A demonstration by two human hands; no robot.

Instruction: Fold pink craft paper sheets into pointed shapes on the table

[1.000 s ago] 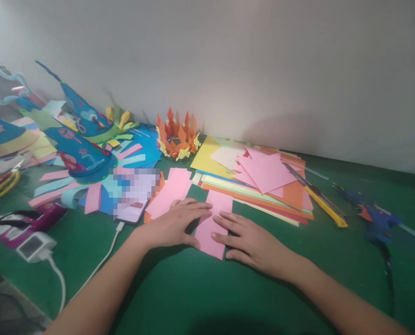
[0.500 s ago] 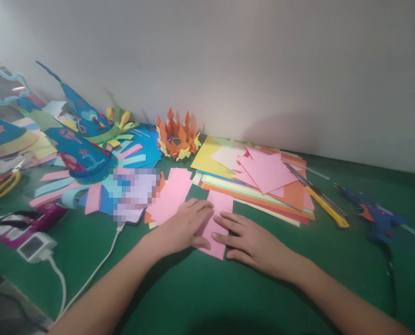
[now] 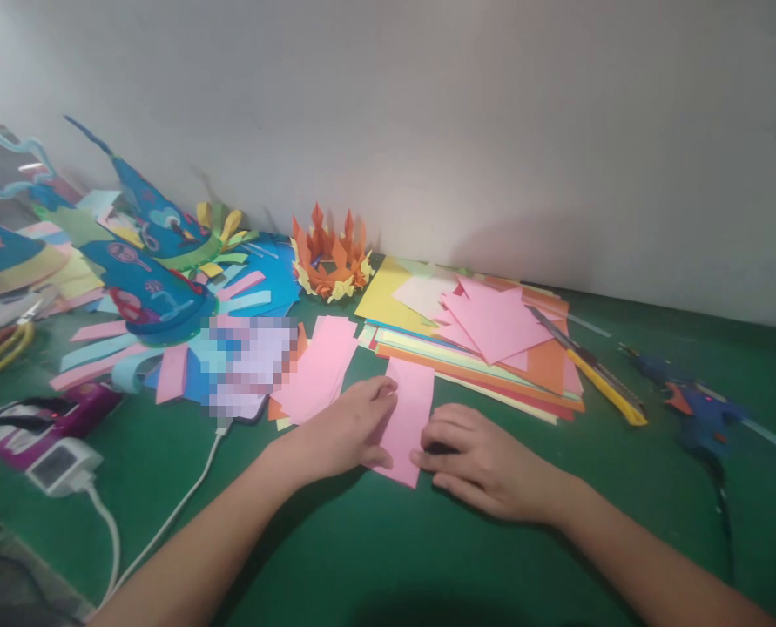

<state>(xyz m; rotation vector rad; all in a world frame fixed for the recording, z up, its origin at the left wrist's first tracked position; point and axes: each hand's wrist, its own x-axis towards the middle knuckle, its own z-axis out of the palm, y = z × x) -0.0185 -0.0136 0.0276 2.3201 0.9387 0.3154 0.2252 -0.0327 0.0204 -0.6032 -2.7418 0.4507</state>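
A pink paper strip (image 3: 406, 422) lies flat on the green table in front of me. My left hand (image 3: 345, 431) rests along its left edge, thumb and fingers apart, with fingertips on the paper. On the opposite side is my right hand (image 3: 492, 457), its fingers bent and spread. One of its fingertips touches the strip's lower right edge, while the others are beside the paper. Just left of the strip, several more pink paper strips (image 3: 322, 361) lie in a small fanned pile, partly over orange paper.
Behind the strip lies a stack of coloured paper (image 3: 492, 374) with a yellow utility knife (image 3: 600, 379) on it. A blue glue gun (image 3: 694, 405) is at right. An orange paper crown (image 3: 332, 261), blue cone hats (image 3: 158, 283), scissors (image 3: 9, 340), and a power strip (image 3: 67, 427) stand leftward.
My right hand has drawn back to the right, off the face of the pink strip to its edge, and its fingers have curled. My left hand stays in place, fingertips slightly more bent.
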